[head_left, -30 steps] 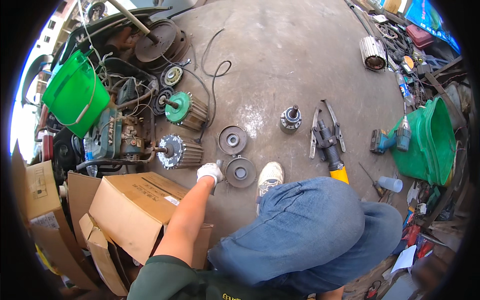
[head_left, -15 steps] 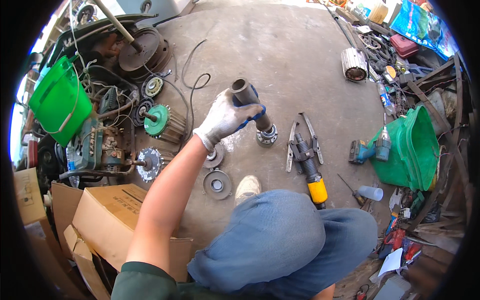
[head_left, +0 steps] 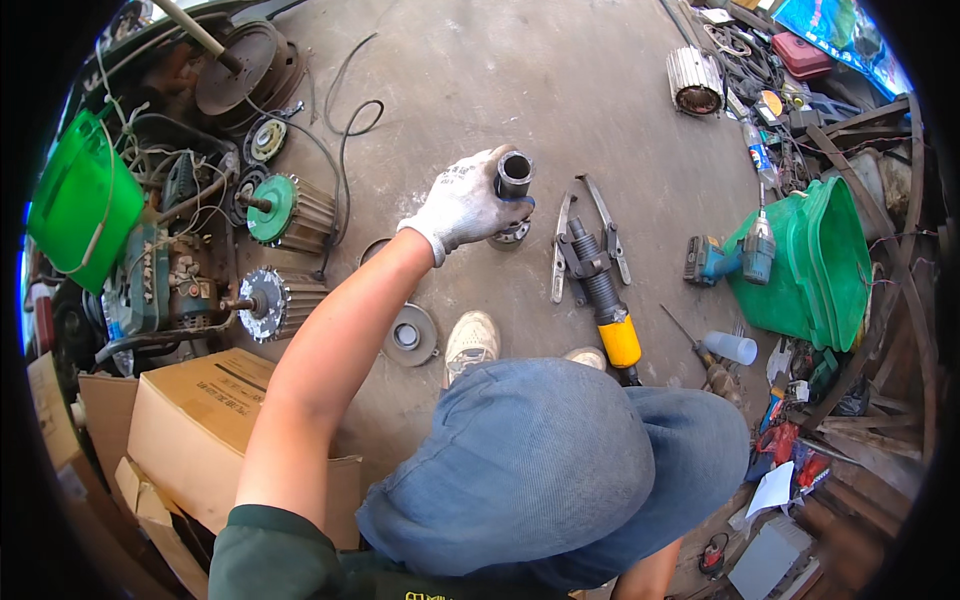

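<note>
My left hand [head_left: 466, 203], in a white knit glove with blue on the fingers, is closed around a short steel pipe [head_left: 514, 174]. The pipe's open upper end faces me. Below it, partly hidden by the hand and pipe, a round metal bearing-like part [head_left: 511, 238] sits on the floor. To the right lies a jaw puller [head_left: 592, 262] with two arms, a threaded dark body and a yellow section. A flat metal end cover [head_left: 408, 335] rests nearer me, left of my shoe. Of my right arm only a bit of forearm shows at the lower edge; the hand is out of sight.
Motor rotors [head_left: 290, 215] and a green bucket [head_left: 85, 205] stand left, above cardboard boxes [head_left: 200, 400]. At right are a cordless impact tool [head_left: 735, 255], a green bin [head_left: 800, 270], a clear cup [head_left: 731, 348] and a screwdriver [head_left: 686, 332]. A motor stator [head_left: 694, 82] lies far right.
The pipe, tilted toward the upper left before, now stands more upright, my left hand still around it. The view has shifted, and part of my other shoe has come into sight.
</note>
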The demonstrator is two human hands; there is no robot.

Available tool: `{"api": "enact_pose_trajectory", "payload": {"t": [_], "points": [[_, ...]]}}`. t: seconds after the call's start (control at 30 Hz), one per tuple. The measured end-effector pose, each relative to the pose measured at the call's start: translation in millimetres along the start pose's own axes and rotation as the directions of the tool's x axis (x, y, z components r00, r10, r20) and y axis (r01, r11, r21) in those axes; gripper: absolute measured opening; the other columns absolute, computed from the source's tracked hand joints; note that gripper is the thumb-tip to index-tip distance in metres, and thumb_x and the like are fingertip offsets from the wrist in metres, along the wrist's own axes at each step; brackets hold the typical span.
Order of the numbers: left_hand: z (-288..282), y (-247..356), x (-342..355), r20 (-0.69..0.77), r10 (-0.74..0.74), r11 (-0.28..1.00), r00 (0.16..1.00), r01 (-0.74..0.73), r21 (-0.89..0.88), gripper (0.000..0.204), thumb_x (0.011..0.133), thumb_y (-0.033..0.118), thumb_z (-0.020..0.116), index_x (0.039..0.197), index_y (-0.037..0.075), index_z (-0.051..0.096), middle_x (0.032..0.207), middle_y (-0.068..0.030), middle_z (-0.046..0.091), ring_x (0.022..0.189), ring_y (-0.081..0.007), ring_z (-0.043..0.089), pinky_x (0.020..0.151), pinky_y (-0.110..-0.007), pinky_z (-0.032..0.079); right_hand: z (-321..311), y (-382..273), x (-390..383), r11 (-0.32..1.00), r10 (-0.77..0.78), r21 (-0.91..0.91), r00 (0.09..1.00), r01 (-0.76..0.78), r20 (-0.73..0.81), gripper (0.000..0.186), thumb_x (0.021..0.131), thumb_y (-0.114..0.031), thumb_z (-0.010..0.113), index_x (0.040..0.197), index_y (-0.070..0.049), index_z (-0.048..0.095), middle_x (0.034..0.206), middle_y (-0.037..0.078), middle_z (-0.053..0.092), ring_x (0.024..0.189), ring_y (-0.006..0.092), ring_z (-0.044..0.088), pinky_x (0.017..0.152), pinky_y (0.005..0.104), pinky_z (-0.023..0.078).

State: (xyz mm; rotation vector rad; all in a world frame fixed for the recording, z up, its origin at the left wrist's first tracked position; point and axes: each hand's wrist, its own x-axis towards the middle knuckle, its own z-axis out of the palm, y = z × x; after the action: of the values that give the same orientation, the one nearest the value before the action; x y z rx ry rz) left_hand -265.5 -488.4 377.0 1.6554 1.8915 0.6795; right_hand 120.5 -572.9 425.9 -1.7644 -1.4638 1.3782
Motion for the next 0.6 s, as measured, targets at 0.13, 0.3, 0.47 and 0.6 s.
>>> {"api": "enact_pose_trajectory", "payload": {"t": [0.13, 0.3, 0.47, 0.6], "points": [[16, -13, 0, -0.095, 0.016, 0.994, 0.995, -0.026, -0.103, 0.047, 0.072, 0.025, 0.082, 0.111, 0.008, 0.063, 0.107, -0.0148, 0.068, 0.099, -0.0313, 0.066, 0.09, -0.04, 0.052, 1, -4, 7, 1.0, -0.019, 0.008, 1.0, 0.019, 0.001, 0.047, 0.091, -0.009, 0.062, 0.134, 0.0, 0.044, 0.097, 0.014, 0.064, 0.077, 0.0174, 0.06, 0.066, 0.0315, 0.052], [39, -17, 14, 0.095, -0.081, 0.928, 0.992, 0.109, -0.355, 0.049, 0.073, 0.032, 0.084, 0.109, 0.006, 0.065, 0.105, -0.0099, 0.068, 0.093, -0.0225, 0.063, 0.088, -0.035, 0.051, -5, -23, 11, 0.999, -0.04, 0.012, 0.999, 0.04, -0.026, 0.048, 0.091, -0.008, 0.062, 0.135, -0.001, 0.043, 0.096, 0.013, 0.064, 0.076, 0.0157, 0.06, 0.065, 0.0305, 0.052], [51, -39, 19, 0.002, -0.04, 0.689, 0.999, 0.029, -0.724, 0.022, 0.08, 0.012, 0.076, 0.098, 0.003, 0.067, 0.098, -0.0029, 0.069, 0.086, -0.0106, 0.061, 0.082, -0.031, 0.052, 6, -79, 27, 0.96, -0.216, 0.178, 0.976, 0.216, -0.015, 0.042, 0.09, -0.009, 0.063, 0.129, -0.001, 0.049, 0.088, 0.01, 0.062, 0.071, 0.0143, 0.059, 0.062, 0.028, 0.05], [35, -39, 12, -0.048, -0.079, 0.726, 0.996, 0.024, -0.688, 0.024, 0.08, 0.009, 0.076, 0.101, 0.003, 0.067, 0.098, -0.004, 0.071, 0.089, -0.0117, 0.064, 0.085, -0.031, 0.053, 49, -203, 34, 0.907, -0.244, -0.3, 0.949, 0.297, 0.201, 0.04, 0.085, -0.009, 0.069, 0.121, 0.002, 0.056, 0.08, 0.003, 0.061, 0.061, 0.0077, 0.052, 0.052, 0.0238, 0.043]]}}
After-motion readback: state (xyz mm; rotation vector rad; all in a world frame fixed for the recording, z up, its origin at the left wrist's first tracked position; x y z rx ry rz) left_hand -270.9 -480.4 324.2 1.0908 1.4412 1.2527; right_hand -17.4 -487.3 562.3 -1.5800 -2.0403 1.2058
